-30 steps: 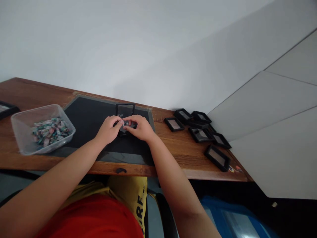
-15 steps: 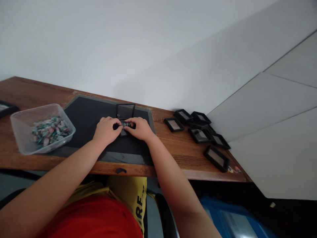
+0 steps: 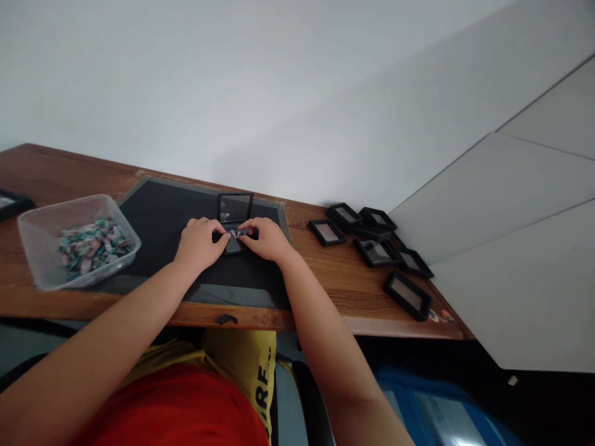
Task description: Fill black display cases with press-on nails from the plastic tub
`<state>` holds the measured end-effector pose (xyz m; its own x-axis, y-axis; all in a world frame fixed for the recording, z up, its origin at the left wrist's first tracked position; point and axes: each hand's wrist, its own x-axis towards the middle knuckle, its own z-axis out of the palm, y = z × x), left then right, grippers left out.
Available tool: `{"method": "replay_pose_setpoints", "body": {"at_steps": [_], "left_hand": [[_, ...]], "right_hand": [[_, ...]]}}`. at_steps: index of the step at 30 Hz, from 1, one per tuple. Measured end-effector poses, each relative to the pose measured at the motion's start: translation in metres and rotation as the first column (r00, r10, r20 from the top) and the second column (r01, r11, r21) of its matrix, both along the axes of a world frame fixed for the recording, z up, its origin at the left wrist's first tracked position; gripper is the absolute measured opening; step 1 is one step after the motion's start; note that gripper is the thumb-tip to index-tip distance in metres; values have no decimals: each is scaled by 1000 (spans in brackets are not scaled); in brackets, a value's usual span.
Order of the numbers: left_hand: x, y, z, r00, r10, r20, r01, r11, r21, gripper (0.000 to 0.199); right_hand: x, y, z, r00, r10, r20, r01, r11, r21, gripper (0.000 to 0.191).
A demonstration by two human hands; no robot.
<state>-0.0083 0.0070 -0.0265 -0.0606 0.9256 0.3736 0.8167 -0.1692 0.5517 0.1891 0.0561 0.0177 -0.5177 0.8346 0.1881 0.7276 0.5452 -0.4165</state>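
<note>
A small black hinged case [image 3: 233, 246] stands on a dark mat, its lid [image 3: 235, 207] with a clear window raised at the back. A few small pale shiny pieces [image 3: 235, 233] lie in its base. My left hand [image 3: 199, 244] is closed at the case's left side, thumb and forefinger together at its edge. From the right, my right hand [image 3: 264, 239] reaches over the base with curled fingers. Its thumb and forefinger come together at the small pieces; what exactly lies between them is too small to make out.
A clear plastic tub [image 3: 39, 248] of green, pink and white small pieces [image 3: 95, 244] stands left on the wooden table [image 3: 325, 279]. Several black windowed cases [image 3: 408, 294] are grouped at the right. Another black case [image 3: 13, 203] sits at the far left. A white wall rises behind.
My right hand has shifted slightly right, uncovering more of the case's base and the pale pieces. My left hand stays at the case's left side.
</note>
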Motion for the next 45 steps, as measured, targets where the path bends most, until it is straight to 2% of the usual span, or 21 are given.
{"method": "replay_pose_setpoints", "body": {"at_steps": [6,12,15,22,25,34,45], "left_hand": [[1,0,0,1000,2,0,-2,1000,14,24],[2,-1,2,1000,-12,7,12,1000,4,20],[3,-2,3,1000,-20,11,20,1000,-1,18],[4,-2,3,999,-30,28,31,999,-26,5],[4,-2,4,999,-13,35,14,999,-41,2],[3,-2,3,1000,5,27,-3,998,-57,9],[4,1,5,999,50,-5,-50,995,-83,17]], "right_hand": [[0,0,1,1000,0,-10,0,1000,-8,21],[-1,-3,3,1000,4,-31,-3,1000,22,33],[-2,-3,2,999,9,-37,-8,1000,15,32],[-1,0,0,990,49,-135,-56,997,-48,41],[-1,1,0,988,56,-142,-66,996,-66,39],[-2,6,-5,978,105,-181,-118,991,-64,36],[-5,10,-9,978,90,-188,-95,995,-21,31]]}}
